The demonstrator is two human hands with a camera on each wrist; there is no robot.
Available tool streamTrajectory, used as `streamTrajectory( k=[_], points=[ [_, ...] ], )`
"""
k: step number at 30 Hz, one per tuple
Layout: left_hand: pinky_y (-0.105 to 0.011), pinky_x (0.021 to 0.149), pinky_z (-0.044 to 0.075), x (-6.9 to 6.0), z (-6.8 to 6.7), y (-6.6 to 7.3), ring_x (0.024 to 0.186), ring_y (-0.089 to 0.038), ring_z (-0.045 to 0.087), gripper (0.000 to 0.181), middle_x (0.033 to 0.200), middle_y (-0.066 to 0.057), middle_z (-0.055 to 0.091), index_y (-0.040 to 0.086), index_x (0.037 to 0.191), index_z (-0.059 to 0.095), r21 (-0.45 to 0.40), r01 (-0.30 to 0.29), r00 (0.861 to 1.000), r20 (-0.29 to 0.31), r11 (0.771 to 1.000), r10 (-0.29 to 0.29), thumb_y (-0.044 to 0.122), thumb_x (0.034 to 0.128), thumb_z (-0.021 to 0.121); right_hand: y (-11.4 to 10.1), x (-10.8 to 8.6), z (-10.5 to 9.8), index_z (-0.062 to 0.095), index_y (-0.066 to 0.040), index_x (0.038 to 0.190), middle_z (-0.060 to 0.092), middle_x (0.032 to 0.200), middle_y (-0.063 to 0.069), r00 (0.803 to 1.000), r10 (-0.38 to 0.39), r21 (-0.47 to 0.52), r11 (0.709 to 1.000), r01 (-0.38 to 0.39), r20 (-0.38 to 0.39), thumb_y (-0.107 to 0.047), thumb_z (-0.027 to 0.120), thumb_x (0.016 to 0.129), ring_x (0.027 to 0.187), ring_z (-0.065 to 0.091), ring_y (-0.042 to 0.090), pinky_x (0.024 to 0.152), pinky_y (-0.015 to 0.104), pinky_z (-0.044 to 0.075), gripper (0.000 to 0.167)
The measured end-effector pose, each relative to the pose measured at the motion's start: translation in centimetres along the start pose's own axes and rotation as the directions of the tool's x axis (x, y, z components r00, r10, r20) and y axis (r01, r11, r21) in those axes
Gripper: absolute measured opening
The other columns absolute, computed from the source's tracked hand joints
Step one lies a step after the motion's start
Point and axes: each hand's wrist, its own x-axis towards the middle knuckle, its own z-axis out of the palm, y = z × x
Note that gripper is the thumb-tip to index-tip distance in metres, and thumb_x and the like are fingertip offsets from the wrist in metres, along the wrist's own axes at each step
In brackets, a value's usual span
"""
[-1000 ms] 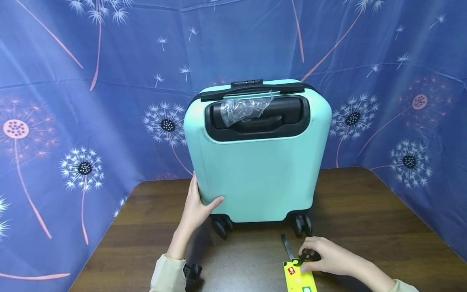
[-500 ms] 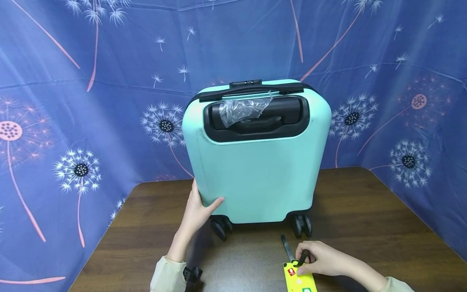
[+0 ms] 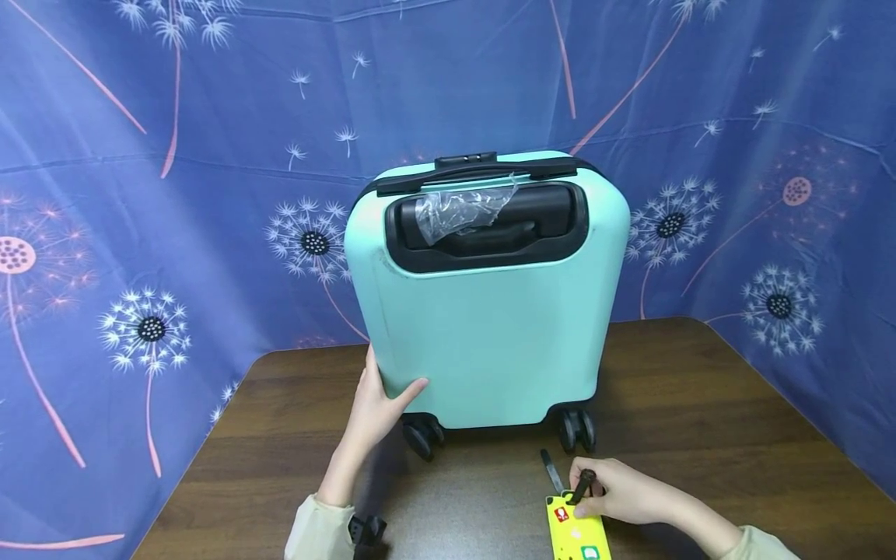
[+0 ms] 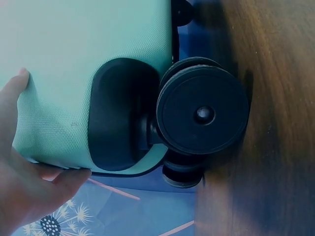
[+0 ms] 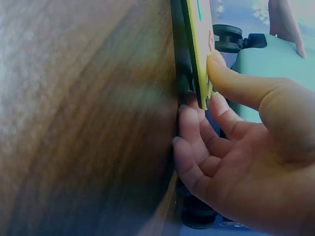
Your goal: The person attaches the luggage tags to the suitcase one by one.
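A mint-green suitcase [image 3: 490, 334] stands upright on its wheels on the table. My left hand [image 3: 374, 404] grips its lower left edge, thumb on the front face and fingers round the side; the left wrist view shows this hand [image 4: 29, 182] beside a black wheel [image 4: 202, 113]. Near the table's front, my right hand [image 3: 623, 490] pinches the top corner of a yellow tag [image 3: 577, 533] with a black strap. In the right wrist view the thumb of that hand [image 5: 256, 132] presses on the yellow tag [image 5: 199, 54], with the other fingers curled behind and below.
The wooden table [image 3: 294, 435] meets a blue curtain [image 3: 210, 233] with a dandelion print at the back. Clear plastic wrap [image 3: 462, 211] covers part of the suitcase's recessed black handle. A black device [image 3: 367, 530] shows by the left sleeve.
The black strap end at my right fingers has tipped more upright, and the tag's top lies slightly farther up in view. The left hand keeps its hold on the suitcase.
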Motion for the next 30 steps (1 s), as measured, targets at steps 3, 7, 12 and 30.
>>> streamTrajectory(
  k=[3, 7, 12, 30],
  points=[
    [-0.052, 0.1, 0.039, -0.1, 0.1, 0.1, 0.13, -0.027, 0.041, 0.103, 0.145, -0.004, 0.035, 0.038, 0.149, 0.0, -0.008, -0.01, 1.0, -0.011, 1.0, 0.01, 0.043, 0.0775, 0.074, -0.1, -0.1, -0.2, 0.055, -0.012, 0.093, 0.056, 0.079, -0.011, 1.0, -0.029, 0.01, 1.0, 0.029, -0.01, -0.028, 0.071, 0.082, 0.068, 0.048, -0.001, 0.057, 0.019, 0.04, 0.025],
    [-0.051, 0.1, 0.039, -0.1, 0.2, 0.1, 0.13, -0.025, 0.041, 0.103, 0.145, -0.003, 0.036, 0.04, 0.148, 0.0, -0.019, -0.018, 1.0, -0.017, 1.0, 0.018, 0.044, 0.0771, 0.075, -0.1, -0.3, -0.3, 0.055, -0.01, 0.094, 0.054, 0.075, -0.01, 0.999, -0.041, 0.064, 0.997, 0.042, -0.016, -0.025, 0.071, 0.083, 0.066, 0.047, -0.002, 0.055, 0.018, 0.039, 0.024],
    [-0.05, 0.1, 0.039, -0.2, 0.3, 0.0, 0.131, -0.023, 0.04, 0.102, 0.145, -0.001, 0.035, 0.044, 0.147, 0.0, -0.023, 0.003, 1.0, -0.017, 1.0, -0.003, 0.046, 0.077, 0.074, -0.1, -0.4, -0.1, 0.058, -0.005, 0.096, 0.053, 0.072, -0.008, 0.999, -0.045, 0.192, 0.98, 0.045, -0.004, -0.018, 0.07, 0.084, 0.059, 0.045, -0.002, 0.049, 0.015, 0.035, 0.021],
    [-0.051, 0.099, 0.04, -0.3, 0.3, -0.3, 0.129, -0.025, 0.041, 0.101, 0.144, -0.002, 0.036, 0.044, 0.147, 0.0, -0.025, 0.0, 0.999, -0.034, 1.0, -0.001, 0.045, 0.0775, 0.074, -0.3, -1.4, -0.7, 0.055, 0.004, 0.106, 0.066, 0.096, 0.006, 0.995, 0.029, 0.44, 0.895, -0.069, 0.096, -0.012, 0.059, 0.09, 0.075, 0.057, 0.007, 0.058, 0.019, 0.042, 0.023]
  ],
)
